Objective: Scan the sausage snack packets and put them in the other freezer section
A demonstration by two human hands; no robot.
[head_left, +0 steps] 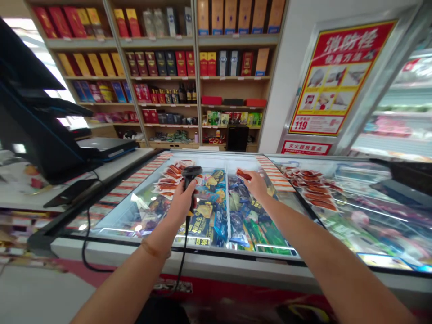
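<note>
My left hand [185, 198] is wrapped round the handle of a black handheld barcode scanner [191, 171], its cable hanging down over the freezer's front edge. In my right hand [255, 183] is a small packet of reddish-brown food [243, 174], held between thumb and fingers above the glass. A pile of similar clear packets [168, 180] lies on the freezer lid just left of the scanner. Another pile of these packets [310, 186] rests farther right on the glass. Which food the packets contain is too small to tell.
Under the glass top of the chest freezer [209, 255] lie colourful frozen bags [202, 216]. A checkout machine with a dark screen [30, 90] stands on the counter at left. Shelves of boxed goods [155, 42] line the back wall. A dark object [405, 177] sits at the right edge.
</note>
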